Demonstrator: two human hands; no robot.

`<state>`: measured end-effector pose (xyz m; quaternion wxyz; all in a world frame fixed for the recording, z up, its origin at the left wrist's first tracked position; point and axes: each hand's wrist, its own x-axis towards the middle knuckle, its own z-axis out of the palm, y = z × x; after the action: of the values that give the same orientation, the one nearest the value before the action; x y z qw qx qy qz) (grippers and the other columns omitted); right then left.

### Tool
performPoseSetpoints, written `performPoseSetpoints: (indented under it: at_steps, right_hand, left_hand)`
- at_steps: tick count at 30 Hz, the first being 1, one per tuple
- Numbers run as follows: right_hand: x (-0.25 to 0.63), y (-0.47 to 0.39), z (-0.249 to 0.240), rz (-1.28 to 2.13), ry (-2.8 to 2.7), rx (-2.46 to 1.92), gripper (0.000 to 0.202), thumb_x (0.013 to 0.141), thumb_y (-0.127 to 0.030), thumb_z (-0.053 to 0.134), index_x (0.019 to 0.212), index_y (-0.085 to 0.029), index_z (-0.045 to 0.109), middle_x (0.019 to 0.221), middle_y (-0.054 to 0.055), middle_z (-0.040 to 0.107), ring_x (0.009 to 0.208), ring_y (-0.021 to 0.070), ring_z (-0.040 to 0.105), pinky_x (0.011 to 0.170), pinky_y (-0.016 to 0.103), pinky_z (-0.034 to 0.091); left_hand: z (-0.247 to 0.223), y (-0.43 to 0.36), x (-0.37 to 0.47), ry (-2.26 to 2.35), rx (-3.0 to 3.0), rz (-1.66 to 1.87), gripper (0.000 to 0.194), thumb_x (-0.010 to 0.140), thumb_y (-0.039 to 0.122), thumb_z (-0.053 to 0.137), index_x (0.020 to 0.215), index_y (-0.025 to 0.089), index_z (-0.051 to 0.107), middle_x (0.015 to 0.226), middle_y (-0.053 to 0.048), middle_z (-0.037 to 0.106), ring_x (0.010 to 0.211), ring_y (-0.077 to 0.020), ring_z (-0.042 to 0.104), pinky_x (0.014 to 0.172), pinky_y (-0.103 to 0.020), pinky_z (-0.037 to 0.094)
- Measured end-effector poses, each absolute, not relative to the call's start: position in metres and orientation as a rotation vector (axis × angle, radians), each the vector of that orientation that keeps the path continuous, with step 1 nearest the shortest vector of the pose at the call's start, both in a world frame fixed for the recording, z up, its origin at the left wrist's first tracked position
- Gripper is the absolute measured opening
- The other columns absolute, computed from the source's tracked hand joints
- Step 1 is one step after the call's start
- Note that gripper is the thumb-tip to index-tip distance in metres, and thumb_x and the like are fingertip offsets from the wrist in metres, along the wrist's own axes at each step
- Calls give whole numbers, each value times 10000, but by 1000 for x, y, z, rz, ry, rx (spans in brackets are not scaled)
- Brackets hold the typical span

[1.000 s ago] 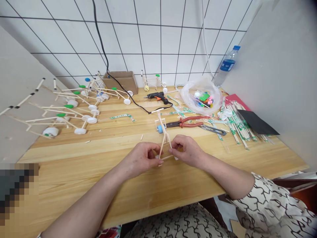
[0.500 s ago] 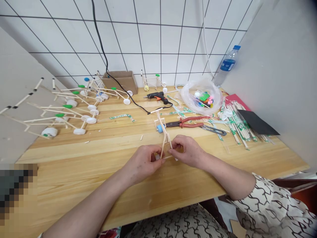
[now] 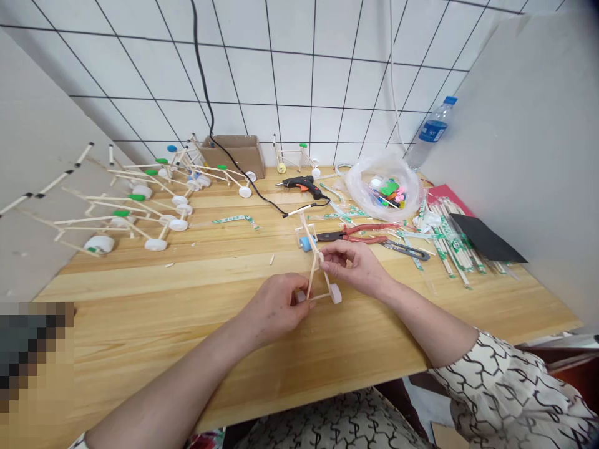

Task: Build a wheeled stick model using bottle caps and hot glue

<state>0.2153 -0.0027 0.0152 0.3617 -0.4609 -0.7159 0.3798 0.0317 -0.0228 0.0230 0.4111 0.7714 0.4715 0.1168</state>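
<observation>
A small tricycle model made of thin wooden sticks stands on the wooden table in front of me. It has a blue front wheel and a pale rear wheel on the right. My left hand pinches the rear left corner of the model, its fingers partly covering the other pale wheel. The fingers of my right hand are closed on the frame higher up, near the joint of the sticks.
Finished stick models crowd the left side. Behind lie a cardboard box, a glue gun and a bag of coloured pieces. Pliers, a cutter, wrapped sticks and a bottle are at right.
My right hand has moved up from the model's rear right corner to the frame joint, uncovering the right rear wheel. My left hand keeps its hold. The view has shifted slightly.
</observation>
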Motion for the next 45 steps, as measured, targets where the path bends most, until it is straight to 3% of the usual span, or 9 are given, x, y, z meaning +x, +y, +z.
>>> performPoseSetpoints:
  at_steps: [7, 17, 23, 29, 38, 45]
  right_hand:
    - [210, -2, 14, 893, -1902, -1126, 150, 739, -233, 557, 801, -123, 637, 667, 9, 579, 580, 93, 478, 515, 205, 364]
    - [210, -3, 11, 895, -1906, -1153, 146, 751, -239, 544, 800, -127, 623, 598, -21, 519, 540, 79, 433, 495, 194, 338]
    - [208, -4, 9, 969, -1856, -1188, 176, 752, -244, 544, 878, -133, 599, 606, -29, 510, 540, 81, 435, 498, 198, 345]
    - [208, -10, 13, 1014, -1877, -1231, 336, 714, -196, 578, 1040, -151, 507, 667, -26, 558, 581, 99, 492, 551, 224, 385]
    - [213, -17, 15, 944, -2005, -1417, 432, 667, -122, 596, 1080, -169, 479, 742, -10, 621, 756, 151, 554, 734, 296, 405]
    - [211, -22, 12, 939, -1973, -1496, 458, 665, -105, 582, 1100, -191, 465, 747, -14, 642, 739, 155, 557, 704, 298, 403]
  left_hand:
    - [20, -23, 32, 1221, 2085, 309, 93, 704, 196, 546, 621, 159, 528, 615, 13, 522, 574, -123, 461, 543, -227, 329]
    - [15, -20, 31, 1177, 2085, 310, 137, 733, 245, 541, 625, 164, 515, 654, 9, 518, 594, -122, 463, 555, -227, 329]
    - [15, -20, 32, 1190, 2079, 342, 132, 731, 208, 519, 610, 165, 490, 610, 21, 481, 586, -121, 440, 555, -227, 315]
    - [14, -19, 33, 1197, 2032, 375, 144, 746, 203, 493, 608, 166, 477, 604, 26, 461, 578, -119, 424, 550, -229, 305]
    - [10, -19, 32, 1185, 2022, 425, 128, 752, 175, 484, 625, 168, 492, 644, 17, 469, 602, -122, 444, 569, -232, 325]
    - [9, -18, 33, 1186, 2033, 435, 151, 777, 154, 445, 639, 167, 504, 687, 3, 483, 637, -129, 467, 582, -236, 341]
